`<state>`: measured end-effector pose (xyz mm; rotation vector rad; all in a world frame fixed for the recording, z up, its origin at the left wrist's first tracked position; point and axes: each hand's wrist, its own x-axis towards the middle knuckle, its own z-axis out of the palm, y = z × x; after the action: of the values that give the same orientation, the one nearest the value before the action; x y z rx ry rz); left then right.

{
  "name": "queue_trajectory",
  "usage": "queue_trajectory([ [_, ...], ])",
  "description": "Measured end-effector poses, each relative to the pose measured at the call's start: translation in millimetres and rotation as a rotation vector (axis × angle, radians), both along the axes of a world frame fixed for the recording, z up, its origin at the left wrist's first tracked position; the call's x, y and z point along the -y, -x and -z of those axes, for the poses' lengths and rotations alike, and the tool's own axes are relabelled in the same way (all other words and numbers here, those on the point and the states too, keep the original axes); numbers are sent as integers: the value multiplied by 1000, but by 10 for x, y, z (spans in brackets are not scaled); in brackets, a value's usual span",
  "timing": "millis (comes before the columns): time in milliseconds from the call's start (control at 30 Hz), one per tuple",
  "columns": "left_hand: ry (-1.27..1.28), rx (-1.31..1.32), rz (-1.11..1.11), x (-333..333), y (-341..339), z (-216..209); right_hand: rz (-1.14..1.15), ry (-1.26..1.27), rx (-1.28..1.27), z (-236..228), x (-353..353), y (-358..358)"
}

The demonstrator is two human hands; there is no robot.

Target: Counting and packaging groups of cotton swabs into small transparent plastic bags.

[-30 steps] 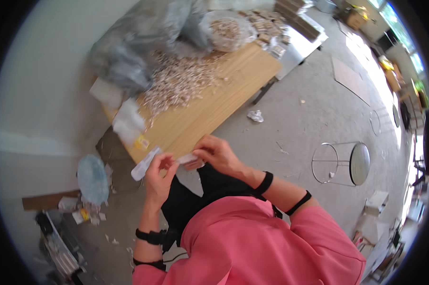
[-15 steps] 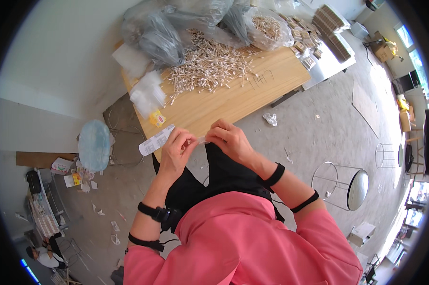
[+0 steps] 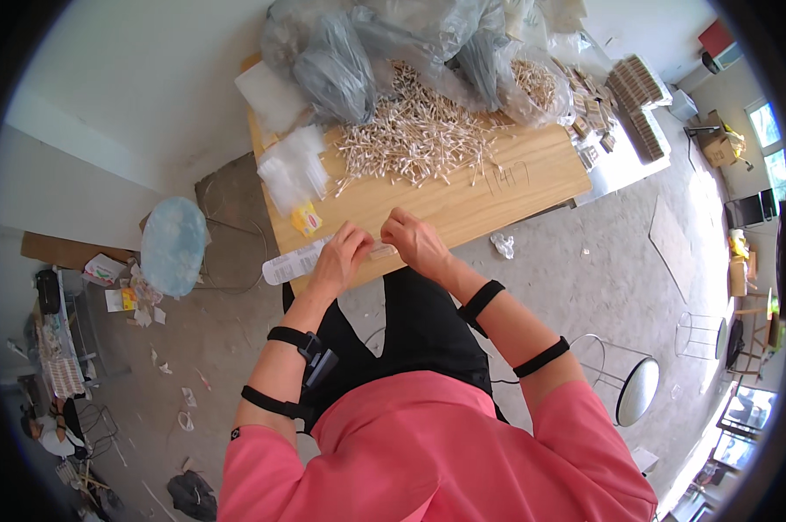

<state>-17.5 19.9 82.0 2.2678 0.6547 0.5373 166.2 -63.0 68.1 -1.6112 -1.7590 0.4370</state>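
Since a second ago, both hands have come forward from over the lap to just over the near edge of the table (image 3: 480, 207), and the view has turned with the head. The right hand (image 3: 415, 244) has its thumb and fingers bunched, pinching a small clear packet (image 3: 383, 250). The left hand (image 3: 343, 257) has thumb and fingertips drawn together at the packet's left end; I cannot tell whether they grip it too. The packet is between the hands, over the wood at the near side.

Left of the left hand, a white printed strip (image 3: 290, 264) reaches past the table's near left corner. Just beyond the strip is a yellow packet (image 3: 306, 219), next to a heap of white plastic sheets (image 3: 287, 174). Farther in, loose cotton swabs (image 3: 410, 143) are spread in a broad pile before the grey plastic bags (image 3: 334, 83). To their right stands a clear bag (image 3: 539, 87) of more swabs, near small boxes (image 3: 595, 115).

On the floor, a round pale-blue stool (image 3: 174, 248) is to the left, a metal-legged stool (image 3: 638, 391) near right, and crumpled plastic (image 3: 502, 245) just right of the table.
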Motion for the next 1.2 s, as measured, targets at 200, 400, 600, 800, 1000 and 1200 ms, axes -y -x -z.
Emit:
queue_trajectory([
  [200, 4, -43, 35, 16, -44, 46, -69, 90, -65, 40, 26, -87],
  [400, 34, -76, 31, 32, -6, 42, -74, 57, -166, 60, 38, -32],
  [600, 132, -51, -9, 128, -94, -69, -68, 60, -100, -61, 105, -59],
  [800, 11, -6, 3, 99, -106, 51, -133, -11, 35, -52, 90, -56],
  [1000, -41, -27, 20, 50, -142, 141, -113, 48, -1, 90, 40, -74],
  [1200, 51, -27, 4, 47, -145, 122, -143, 46, -81, 145, 21, -106],
])
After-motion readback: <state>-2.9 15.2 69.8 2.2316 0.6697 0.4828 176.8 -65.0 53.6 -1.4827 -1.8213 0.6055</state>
